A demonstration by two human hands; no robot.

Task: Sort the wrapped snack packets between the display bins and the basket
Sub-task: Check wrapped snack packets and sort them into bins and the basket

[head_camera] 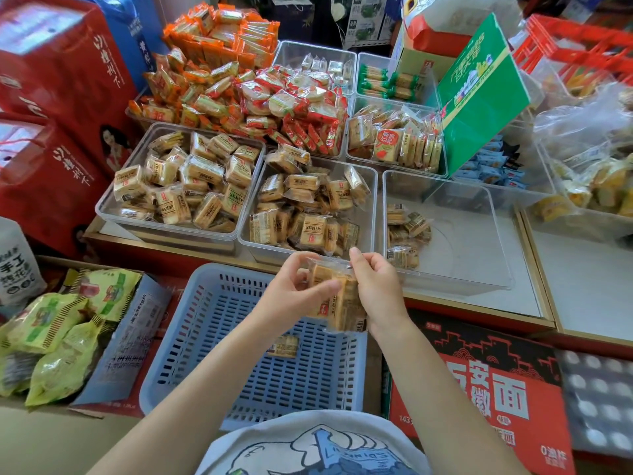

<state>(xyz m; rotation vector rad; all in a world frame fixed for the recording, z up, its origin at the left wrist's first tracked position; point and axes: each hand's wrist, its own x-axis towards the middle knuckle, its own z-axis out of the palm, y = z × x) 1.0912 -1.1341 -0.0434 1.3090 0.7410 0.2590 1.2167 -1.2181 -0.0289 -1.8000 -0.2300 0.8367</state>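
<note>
Fingers (303, 265) of both hands curled round snack packets (337, 299) — above basket (191, 323).

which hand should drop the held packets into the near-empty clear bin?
Right, probably. The right hand grips the packets on the side toward the near-empty bin; the left hand holds them over the blue basket, farther away.

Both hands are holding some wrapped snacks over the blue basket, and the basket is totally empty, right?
Not quite. The blue basket is not empty: the head view shows one wrapped packet lying on its floor. The rest is right: the left hand and right hand both hold the wrapped snacks over it.
</note>
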